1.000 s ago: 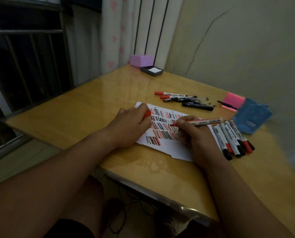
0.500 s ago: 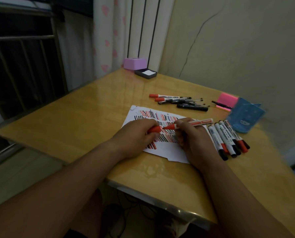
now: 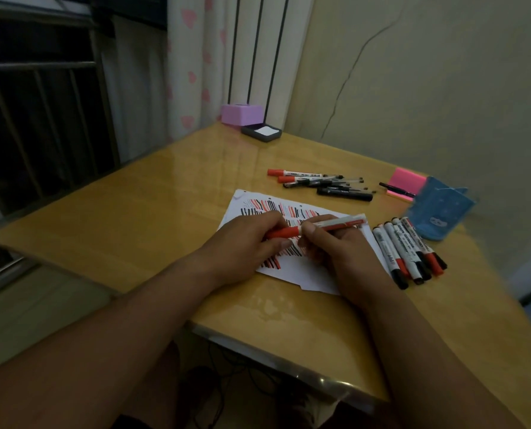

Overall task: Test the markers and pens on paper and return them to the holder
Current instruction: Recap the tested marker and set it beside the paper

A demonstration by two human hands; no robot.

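Our left hand (image 3: 242, 246), fingers curled round the red cap (image 3: 281, 233), has now closed it onto the marker (image 3: 338, 223) that our right hand (image 3: 341, 255) grips.

One paper sheet (image 3: 307, 274), one blue holder (image 3: 440, 212), one pink notepad (image 3: 405, 181), one held marker (image 3: 335, 223), two red-capped markers (image 3: 295, 174) beyond.

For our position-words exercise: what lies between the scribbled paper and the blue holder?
A row of capped markers lies there; the head view shows it.
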